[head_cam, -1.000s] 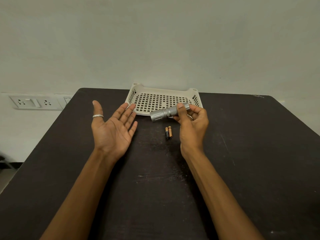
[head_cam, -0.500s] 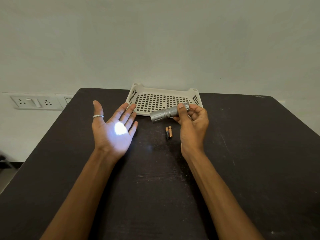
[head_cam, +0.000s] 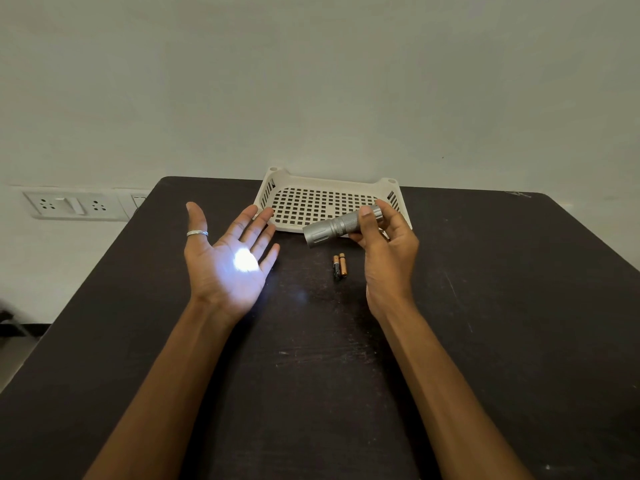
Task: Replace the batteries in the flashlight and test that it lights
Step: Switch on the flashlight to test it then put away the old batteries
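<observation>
Dark scuffed tabletop [head_cam: 485, 323] bore a cream perforated plastic tray [head_cam: 311, 199] at its far edge; my left hand [head_cam: 230, 258] lay flat open, palm up, empty and lit; my right hand [head_cam: 388, 244] gripped the ribbed silver metal flashlight [head_cam: 337, 226]; two small copper-and-black batteries [head_cam: 339, 266] lay between.

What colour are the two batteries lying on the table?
Black and copper-orange batteries, side by side on the table; seen in the head view.
</observation>
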Demonstrator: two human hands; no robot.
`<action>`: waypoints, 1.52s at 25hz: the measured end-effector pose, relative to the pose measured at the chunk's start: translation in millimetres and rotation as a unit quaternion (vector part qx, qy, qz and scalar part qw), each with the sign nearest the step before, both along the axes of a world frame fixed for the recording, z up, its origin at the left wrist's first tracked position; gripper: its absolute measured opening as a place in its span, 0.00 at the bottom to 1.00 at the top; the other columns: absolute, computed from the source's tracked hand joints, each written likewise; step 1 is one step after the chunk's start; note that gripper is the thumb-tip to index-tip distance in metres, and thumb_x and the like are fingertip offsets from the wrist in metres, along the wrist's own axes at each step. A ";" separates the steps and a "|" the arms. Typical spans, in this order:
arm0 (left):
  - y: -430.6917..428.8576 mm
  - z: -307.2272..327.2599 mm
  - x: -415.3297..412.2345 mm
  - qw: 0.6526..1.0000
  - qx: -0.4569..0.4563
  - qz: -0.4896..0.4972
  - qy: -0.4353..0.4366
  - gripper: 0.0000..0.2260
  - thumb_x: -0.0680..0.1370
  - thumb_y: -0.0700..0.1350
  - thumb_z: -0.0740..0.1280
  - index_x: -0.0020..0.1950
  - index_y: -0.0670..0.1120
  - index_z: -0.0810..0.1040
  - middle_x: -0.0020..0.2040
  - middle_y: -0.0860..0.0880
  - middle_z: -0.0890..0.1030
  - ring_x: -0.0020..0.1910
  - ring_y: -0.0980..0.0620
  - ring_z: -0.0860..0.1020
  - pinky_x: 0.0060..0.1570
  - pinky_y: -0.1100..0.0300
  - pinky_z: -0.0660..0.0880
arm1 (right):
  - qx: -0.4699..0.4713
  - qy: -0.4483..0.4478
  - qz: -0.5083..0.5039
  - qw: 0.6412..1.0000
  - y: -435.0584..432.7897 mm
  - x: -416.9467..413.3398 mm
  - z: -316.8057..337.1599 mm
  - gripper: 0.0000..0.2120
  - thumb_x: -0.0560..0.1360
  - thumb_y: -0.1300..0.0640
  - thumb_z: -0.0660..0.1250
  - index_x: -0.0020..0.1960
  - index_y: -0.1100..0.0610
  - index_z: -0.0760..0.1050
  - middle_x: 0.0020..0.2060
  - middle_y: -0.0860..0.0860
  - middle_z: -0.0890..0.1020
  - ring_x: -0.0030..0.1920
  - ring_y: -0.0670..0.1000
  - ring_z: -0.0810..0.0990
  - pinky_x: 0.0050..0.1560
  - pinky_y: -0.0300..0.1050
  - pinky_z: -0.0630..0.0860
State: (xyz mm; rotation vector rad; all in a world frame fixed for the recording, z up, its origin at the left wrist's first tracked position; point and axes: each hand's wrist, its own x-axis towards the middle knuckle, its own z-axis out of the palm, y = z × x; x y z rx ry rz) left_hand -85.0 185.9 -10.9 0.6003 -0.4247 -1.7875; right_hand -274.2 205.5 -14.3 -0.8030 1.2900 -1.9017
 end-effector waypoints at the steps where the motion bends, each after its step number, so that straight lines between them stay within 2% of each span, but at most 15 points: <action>1: 0.6 0.0 0.4 1.000 -0.007 -0.004 0.000 0.39 0.72 0.73 0.60 0.72 0.45 0.73 0.68 0.44 0.79 0.73 0.44 0.70 0.76 0.44 0.57 | -0.002 -0.009 -0.004 1.000 -0.4 -1.8 -0.3 0.18 0.80 0.57 0.70 0.68 0.61 0.76 0.59 0.58 0.81 0.53 0.49 0.84 0.53 0.45 0.83; 6: 0.4 -0.3 1.7 1.000 -0.016 -0.015 -0.004 0.37 0.72 0.73 0.58 0.68 0.46 0.75 0.71 0.44 0.76 0.75 0.44 0.66 0.76 0.42 0.56 | -0.008 -0.024 -0.031 0.999 -1.8 -10.1 0.1 0.15 0.80 0.58 0.69 0.65 0.60 0.76 0.56 0.57 0.81 0.51 0.48 0.84 0.54 0.49 0.84; 9: 0.4 -2.6 2.7 0.999 -0.038 -0.022 0.000 0.39 0.71 0.75 0.58 0.71 0.49 0.74 0.70 0.45 0.77 0.76 0.45 0.65 0.76 0.41 0.54 | -0.028 -0.033 -0.032 0.999 -1.0 -11.3 2.4 0.15 0.80 0.59 0.69 0.65 0.58 0.74 0.54 0.57 0.80 0.50 0.48 0.84 0.51 0.46 0.83; 13: 0.5 -3.2 3.7 0.998 -0.057 -0.020 0.006 0.39 0.70 0.76 0.58 0.73 0.54 0.72 0.70 0.46 0.77 0.77 0.45 0.64 0.76 0.39 0.51 | -0.041 -0.038 -0.035 0.998 -1.0 -13.4 3.0 0.13 0.80 0.59 0.69 0.64 0.56 0.74 0.57 0.62 0.80 0.52 0.51 0.84 0.50 0.46 0.83; 15: 0.6 -2.2 2.6 0.998 -0.057 -0.021 0.004 0.39 0.70 0.76 0.58 0.73 0.54 0.73 0.71 0.46 0.76 0.77 0.45 0.64 0.76 0.39 0.51 | -0.040 -0.039 -0.029 0.998 -0.7 -12.0 2.5 0.13 0.80 0.59 0.69 0.63 0.56 0.74 0.55 0.61 0.80 0.51 0.50 0.84 0.50 0.46 0.83; 20: -0.7 -3.9 2.1 0.997 -0.058 -0.048 -0.006 0.41 0.71 0.76 0.57 0.74 0.49 0.71 0.71 0.48 0.76 0.76 0.47 0.65 0.77 0.42 0.51 | -0.034 -0.019 -0.003 0.999 -0.6 -3.6 1.7 0.11 0.80 0.58 0.69 0.62 0.57 0.76 0.53 0.55 0.80 0.50 0.47 0.83 0.51 0.47 0.82; 24: -1.6 -5.9 1.6 0.996 -0.061 -0.058 -0.005 0.42 0.72 0.76 0.57 0.74 0.46 0.71 0.70 0.48 0.77 0.75 0.47 0.66 0.77 0.44 0.53 | -0.038 0.029 0.027 0.999 2.0 12.0 0.1 0.09 0.79 0.58 0.71 0.58 0.53 0.75 0.53 0.54 0.82 0.54 0.52 0.84 0.56 0.54 0.83; 29: -0.4 -4.6 0.9 0.997 -0.060 -0.056 -0.008 0.42 0.72 0.76 0.57 0.74 0.46 0.70 0.70 0.48 0.77 0.75 0.47 0.66 0.77 0.45 0.53 | -0.053 0.037 0.023 0.998 5.5 18.6 2.5 0.07 0.79 0.61 0.71 0.54 0.55 0.75 0.51 0.53 0.82 0.53 0.50 0.84 0.58 0.60 0.82; 33: 0.3 -3.8 -0.2 0.997 -0.059 -0.051 -0.010 0.41 0.72 0.75 0.57 0.73 0.47 0.71 0.70 0.48 0.78 0.74 0.47 0.67 0.77 0.45 0.54 | -0.045 0.028 0.016 0.998 5.7 17.8 3.1 0.08 0.78 0.60 0.72 0.55 0.55 0.74 0.53 0.56 0.83 0.53 0.50 0.85 0.58 0.58 0.82; 38: 1.6 -2.0 -2.0 0.998 -0.052 -0.044 -0.016 0.41 0.71 0.75 0.58 0.73 0.47 0.72 0.70 0.48 0.77 0.75 0.46 0.67 0.77 0.45 0.54 | -0.041 0.038 0.004 0.998 6.7 16.0 4.2 0.09 0.78 0.59 0.72 0.55 0.58 0.75 0.49 0.51 0.83 0.48 0.46 0.84 0.54 0.52 0.84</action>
